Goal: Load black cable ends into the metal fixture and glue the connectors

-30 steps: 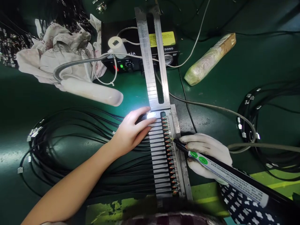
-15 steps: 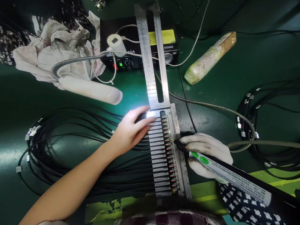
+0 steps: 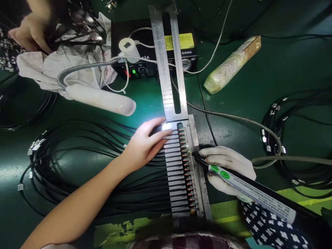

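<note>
My bare left hand (image 3: 145, 143) rests on the upper end of a slotted metal fixture (image 3: 177, 193), its fingers apart over the topmost cables. Black cables (image 3: 153, 189) lie side by side in the slots, their connector ends (image 3: 190, 183) in a column along the right side. In a white glove, my right hand (image 3: 230, 169) is closed around a black dispensing syringe (image 3: 249, 188) with a white label and green stickers. The syringe's tip is at the connectors, a little above the column's middle.
A white lamp (image 3: 101, 100) lights the fixture from the left. Behind stands a black control box (image 3: 145, 69) under a metal frame (image 3: 163, 62). Right of it lies a wrapped block (image 3: 230, 65). Cable coils (image 3: 269, 138) lie right. Another person's hand (image 3: 32, 33) is at the upper left.
Another person's hand and arm have appeared at the upper left, with a coil of black cable below. My right hand and the syringe have shifted very slightly left; my left hand has not moved.
</note>
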A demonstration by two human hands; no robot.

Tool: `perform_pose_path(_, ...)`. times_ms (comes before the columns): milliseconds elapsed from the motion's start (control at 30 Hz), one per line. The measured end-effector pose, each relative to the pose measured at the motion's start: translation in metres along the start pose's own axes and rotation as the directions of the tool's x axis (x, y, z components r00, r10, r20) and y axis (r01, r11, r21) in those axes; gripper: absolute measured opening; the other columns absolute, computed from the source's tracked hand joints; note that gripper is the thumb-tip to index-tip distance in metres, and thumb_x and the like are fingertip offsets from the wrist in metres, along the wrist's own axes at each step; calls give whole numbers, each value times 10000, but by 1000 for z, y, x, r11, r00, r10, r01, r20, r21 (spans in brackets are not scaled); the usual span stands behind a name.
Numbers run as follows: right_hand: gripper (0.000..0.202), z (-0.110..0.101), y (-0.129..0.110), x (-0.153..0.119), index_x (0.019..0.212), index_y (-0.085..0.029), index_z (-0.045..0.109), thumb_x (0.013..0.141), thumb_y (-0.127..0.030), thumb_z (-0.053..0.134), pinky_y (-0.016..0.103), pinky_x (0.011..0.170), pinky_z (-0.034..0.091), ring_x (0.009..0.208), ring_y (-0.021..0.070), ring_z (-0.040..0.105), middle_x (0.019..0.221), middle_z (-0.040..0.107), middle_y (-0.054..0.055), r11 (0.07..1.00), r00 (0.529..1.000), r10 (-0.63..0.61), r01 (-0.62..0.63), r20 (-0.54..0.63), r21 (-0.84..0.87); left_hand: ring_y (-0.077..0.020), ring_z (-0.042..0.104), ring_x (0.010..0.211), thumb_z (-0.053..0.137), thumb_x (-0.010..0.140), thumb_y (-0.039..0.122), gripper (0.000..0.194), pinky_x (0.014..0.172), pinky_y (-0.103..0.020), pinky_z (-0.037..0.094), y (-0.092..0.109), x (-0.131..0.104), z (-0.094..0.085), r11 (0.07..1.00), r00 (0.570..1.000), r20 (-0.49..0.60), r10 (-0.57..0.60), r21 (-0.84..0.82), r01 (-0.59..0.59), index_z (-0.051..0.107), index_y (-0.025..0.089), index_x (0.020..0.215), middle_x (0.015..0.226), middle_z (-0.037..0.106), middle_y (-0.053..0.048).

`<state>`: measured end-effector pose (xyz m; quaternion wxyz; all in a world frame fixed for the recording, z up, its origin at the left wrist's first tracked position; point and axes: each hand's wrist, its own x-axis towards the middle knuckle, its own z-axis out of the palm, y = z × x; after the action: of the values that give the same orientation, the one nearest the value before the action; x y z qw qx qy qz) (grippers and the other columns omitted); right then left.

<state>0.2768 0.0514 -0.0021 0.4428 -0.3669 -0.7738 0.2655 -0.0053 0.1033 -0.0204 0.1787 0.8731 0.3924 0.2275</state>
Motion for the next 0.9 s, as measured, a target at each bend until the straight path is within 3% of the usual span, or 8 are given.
perform_pose_path(433,205,-10,-15,-4,1027,-198,646,823,-197,664,368,783,632,874,231,748,968,765,93,999,1000,-11,12,12,-50,-275,477,1315,542,954,176,338,1072,-489,459,0,0,0,1000,1000,1,5,-5,-5,587,236,1283,1408,477,-143)
perform_pose_path(900,221,-3,-8,-8,1041,-181,656,824,-202,692,348,814,622,906,221,742,998,759,95,1000,999,-8,9,35,-27,-290,481,1310,560,941,157,333,1071,-490,456,-1,0,0,1000,1000,-1,14,-1,-14,595,200,1270,1396,483,-164)
